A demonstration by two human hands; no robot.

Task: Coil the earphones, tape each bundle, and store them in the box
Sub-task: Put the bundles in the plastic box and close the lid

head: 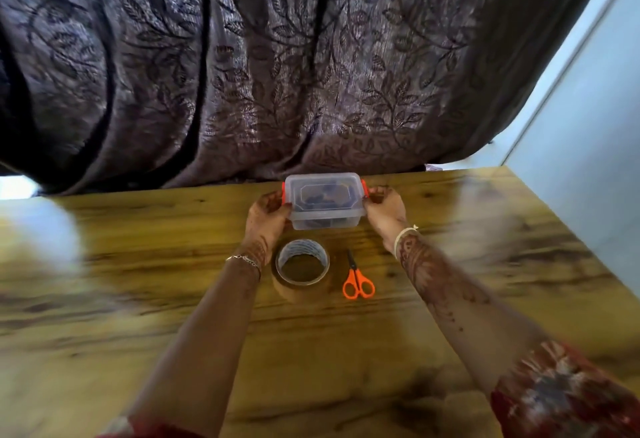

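Holding the box (323,210) with both hands: our left hand (268,210) wraps its left end and our right hand (384,209) its right end, fingers curled by the orange latches (364,188). Lid is on. Dark shapes inside look like the earphones (322,197), too blurred to confirm. Can't tell if the box rests on the table (138,264) or is just lifted. Tape roll (302,269) sits just behind the grip, between our forearms; scissors (356,280) lie beside it on the right, blades together, pointing at the box.
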